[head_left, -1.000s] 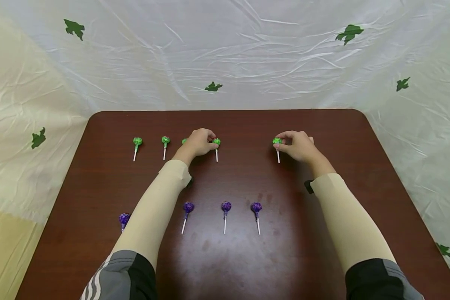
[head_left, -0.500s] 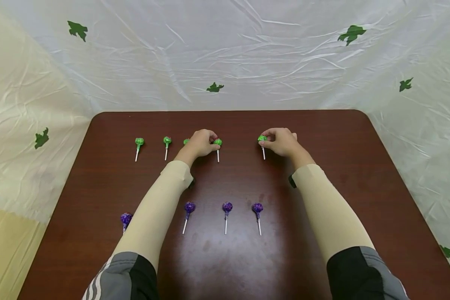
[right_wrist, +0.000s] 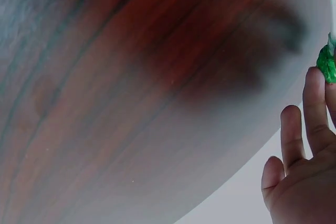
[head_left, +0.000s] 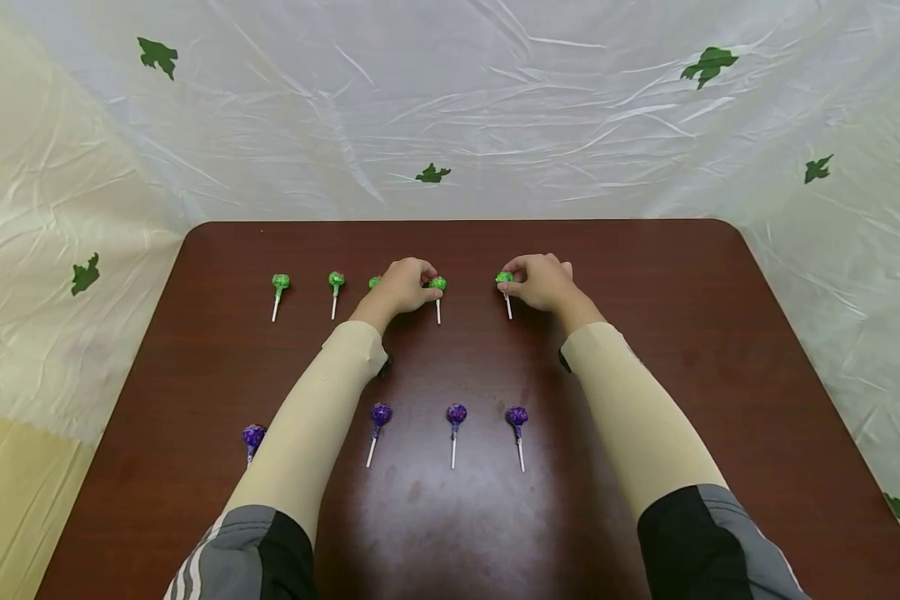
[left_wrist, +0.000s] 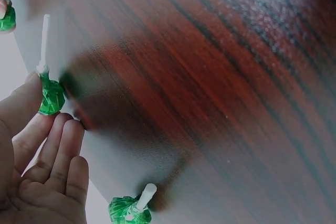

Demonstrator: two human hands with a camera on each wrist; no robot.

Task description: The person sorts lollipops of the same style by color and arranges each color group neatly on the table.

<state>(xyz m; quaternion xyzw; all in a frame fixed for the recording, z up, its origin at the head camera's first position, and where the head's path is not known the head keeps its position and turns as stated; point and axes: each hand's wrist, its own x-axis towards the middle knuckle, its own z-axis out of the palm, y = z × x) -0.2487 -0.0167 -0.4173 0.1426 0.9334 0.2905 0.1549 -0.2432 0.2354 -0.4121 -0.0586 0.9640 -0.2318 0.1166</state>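
Note:
My left hand pinches a green-wrapped lollipop between thumb and fingers; in the left wrist view the thumb lies along the wrapped head of that lollipop. To its right, my right hand pinches another green lollipop by the head, stick pointing toward me. The right wrist view shows this lollipop at its right edge, partly cut off. Left of my left hand lie a green lollipop, a second green lollipop and a third green lollipop, mostly hidden behind the hand.
Nearer me on the brown table lie purple lollipops: one, another and one more. A further purple lollipop is partly covered by my left forearm. White sheeting with green leaf shapes hangs behind the table.
My right hand has moved left with its green lollipop, closer to the left hand. The left hand stays in place on its lollipop.

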